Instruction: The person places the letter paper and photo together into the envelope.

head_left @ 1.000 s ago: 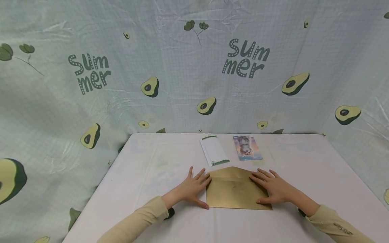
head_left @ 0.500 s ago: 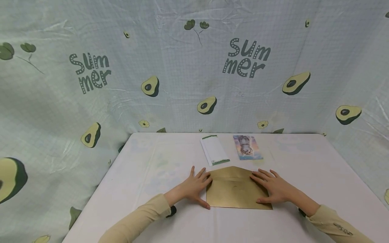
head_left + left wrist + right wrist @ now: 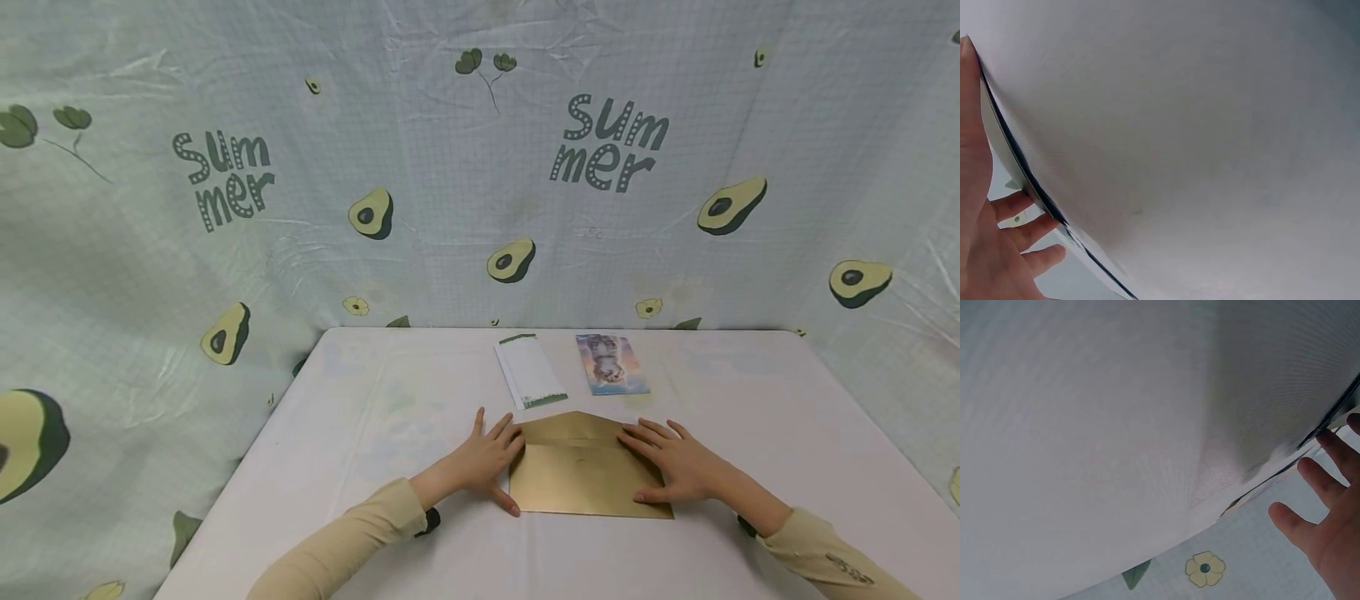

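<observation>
A gold envelope (image 3: 577, 479) lies flat on the white table, its pointed flap unfolded away from me. My left hand (image 3: 486, 458) rests along its left side, fingers spread, thumb near the lower left corner. Along the right side lies my right hand (image 3: 681, 465), also spread, fingertips and thumb touching the gold paper. In the left wrist view, the fingers of my left hand (image 3: 1004, 250) reach the envelope's thin edge. The right wrist view shows my right hand (image 3: 1335, 531) with fingers apart; part of it is outside the picture.
Beyond the envelope lie a white paper sheet (image 3: 530, 373) with green borders and a colourful picture card (image 3: 611, 365) with a grey furry animal. Behind the table (image 3: 405, 375) hangs a cloth (image 3: 442, 158) printed with avocados.
My left hand has shifted very slightly to the right along the envelope's left edge. The right hand, envelope and cards stay practically where they were.
</observation>
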The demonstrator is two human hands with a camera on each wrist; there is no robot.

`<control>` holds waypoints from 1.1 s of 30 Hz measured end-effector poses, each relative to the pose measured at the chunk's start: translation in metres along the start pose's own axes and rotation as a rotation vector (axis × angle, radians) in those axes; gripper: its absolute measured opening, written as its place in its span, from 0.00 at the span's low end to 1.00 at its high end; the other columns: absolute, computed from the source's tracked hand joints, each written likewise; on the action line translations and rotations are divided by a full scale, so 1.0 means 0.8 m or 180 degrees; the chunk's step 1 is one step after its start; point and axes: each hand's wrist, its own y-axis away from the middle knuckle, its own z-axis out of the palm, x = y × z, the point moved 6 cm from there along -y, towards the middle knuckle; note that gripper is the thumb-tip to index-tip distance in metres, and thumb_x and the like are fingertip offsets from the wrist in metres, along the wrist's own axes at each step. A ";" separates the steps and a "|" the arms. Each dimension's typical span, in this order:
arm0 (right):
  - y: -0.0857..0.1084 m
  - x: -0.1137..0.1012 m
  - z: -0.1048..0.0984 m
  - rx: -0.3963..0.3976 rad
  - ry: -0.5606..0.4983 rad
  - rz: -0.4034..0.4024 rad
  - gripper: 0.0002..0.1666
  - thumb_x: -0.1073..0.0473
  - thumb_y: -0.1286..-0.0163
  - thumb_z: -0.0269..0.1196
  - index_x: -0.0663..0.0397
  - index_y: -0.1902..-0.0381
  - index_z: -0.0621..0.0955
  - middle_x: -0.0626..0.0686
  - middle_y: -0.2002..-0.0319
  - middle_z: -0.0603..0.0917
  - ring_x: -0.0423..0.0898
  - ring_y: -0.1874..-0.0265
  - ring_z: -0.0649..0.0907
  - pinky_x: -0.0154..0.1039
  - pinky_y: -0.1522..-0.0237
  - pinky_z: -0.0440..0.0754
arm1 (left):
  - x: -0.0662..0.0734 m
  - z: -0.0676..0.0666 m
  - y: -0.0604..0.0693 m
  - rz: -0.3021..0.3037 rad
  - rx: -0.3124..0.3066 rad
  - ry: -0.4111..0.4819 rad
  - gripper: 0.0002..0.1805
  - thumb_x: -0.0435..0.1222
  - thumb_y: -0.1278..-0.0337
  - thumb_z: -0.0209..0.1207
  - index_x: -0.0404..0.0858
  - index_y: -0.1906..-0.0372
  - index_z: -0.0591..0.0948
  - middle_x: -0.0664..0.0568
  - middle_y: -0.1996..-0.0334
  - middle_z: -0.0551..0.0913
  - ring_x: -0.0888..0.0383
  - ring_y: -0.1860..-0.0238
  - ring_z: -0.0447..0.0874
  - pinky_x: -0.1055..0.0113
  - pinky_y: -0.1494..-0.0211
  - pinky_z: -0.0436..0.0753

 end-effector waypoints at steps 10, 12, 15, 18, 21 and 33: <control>0.002 -0.001 -0.003 0.0172 -0.0067 -0.0057 0.48 0.28 0.48 0.55 0.52 0.38 0.66 0.56 0.39 0.69 0.59 0.40 0.67 0.63 0.46 0.60 | 0.000 0.002 -0.002 -0.0042 0.0007 -0.0106 0.59 0.77 0.76 0.48 0.41 0.38 0.60 0.49 0.37 0.63 0.48 0.32 0.54 0.36 0.41 0.57; 0.003 -0.001 -0.006 0.0234 -0.0073 -0.0073 0.47 0.29 0.48 0.55 0.52 0.38 0.66 0.56 0.40 0.70 0.59 0.41 0.68 0.63 0.47 0.60 | 0.000 0.003 -0.003 -0.0051 0.0004 -0.0125 0.59 0.77 0.77 0.48 0.42 0.38 0.60 0.49 0.37 0.63 0.48 0.32 0.54 0.36 0.41 0.57; 0.002 0.000 -0.009 0.0287 -0.0062 -0.0076 0.46 0.30 0.48 0.56 0.52 0.38 0.67 0.56 0.40 0.71 0.59 0.41 0.68 0.62 0.47 0.61 | 0.000 0.003 -0.005 -0.0049 0.0021 -0.0152 0.58 0.77 0.77 0.47 0.42 0.39 0.60 0.50 0.38 0.63 0.48 0.33 0.55 0.36 0.41 0.57; 0.000 0.002 -0.014 0.0331 -0.0065 -0.0054 0.45 0.32 0.47 0.57 0.53 0.39 0.67 0.56 0.41 0.71 0.59 0.41 0.68 0.62 0.47 0.61 | 0.000 0.002 -0.006 -0.0037 0.0036 -0.0161 0.58 0.78 0.78 0.47 0.42 0.40 0.61 0.50 0.39 0.64 0.48 0.33 0.56 0.36 0.41 0.57; -0.003 0.004 -0.017 0.0362 -0.0086 -0.0011 0.43 0.34 0.46 0.58 0.53 0.39 0.67 0.57 0.41 0.72 0.59 0.41 0.69 0.62 0.47 0.62 | 0.000 0.002 -0.006 -0.0027 0.0045 -0.0169 0.58 0.78 0.78 0.47 0.42 0.41 0.61 0.50 0.39 0.64 0.49 0.33 0.56 0.36 0.41 0.57; -0.016 0.006 -0.022 0.0379 0.0020 0.0074 0.40 0.37 0.43 0.57 0.52 0.38 0.66 0.57 0.41 0.71 0.57 0.41 0.68 0.59 0.45 0.62 | 0.002 -0.001 -0.007 -0.0007 0.0080 -0.0200 0.56 0.78 0.80 0.48 0.42 0.45 0.63 0.50 0.41 0.65 0.49 0.34 0.58 0.36 0.42 0.58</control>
